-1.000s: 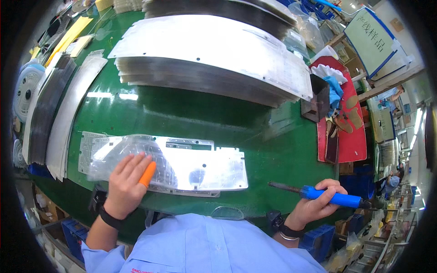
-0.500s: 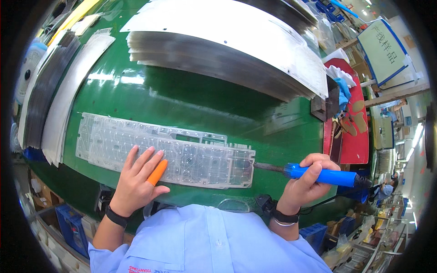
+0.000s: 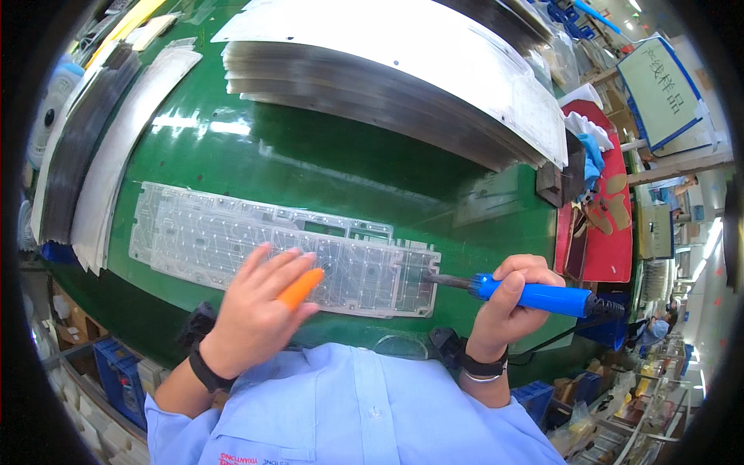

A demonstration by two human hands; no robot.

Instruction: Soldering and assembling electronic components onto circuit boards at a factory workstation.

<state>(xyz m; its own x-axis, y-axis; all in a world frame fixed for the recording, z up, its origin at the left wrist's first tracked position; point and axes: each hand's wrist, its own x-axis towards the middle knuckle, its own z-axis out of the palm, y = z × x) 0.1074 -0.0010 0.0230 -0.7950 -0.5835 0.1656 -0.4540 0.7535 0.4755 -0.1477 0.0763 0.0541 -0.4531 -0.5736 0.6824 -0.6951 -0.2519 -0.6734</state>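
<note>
Busy workshop [image 3: 709,263] all round, with a big green table [image 3: 473,217] hogging most of the view. Huge stack of pale sheets [image 3: 372,85] runs along the far edge, narrower sheet piles [image 3: 128,155] by the left edge, red board [image 3: 616,260] at the right edge. Clear panel [image 3: 225,232] lies flat towards the near edge. Left hand [image 3: 260,314] lies over it, fingers loosely together, gripping nothing. Right hand [image 3: 500,306] wraps a blue-handled tool [image 3: 554,299], tip over the panel's right end; can't tell if it's touching.
</note>
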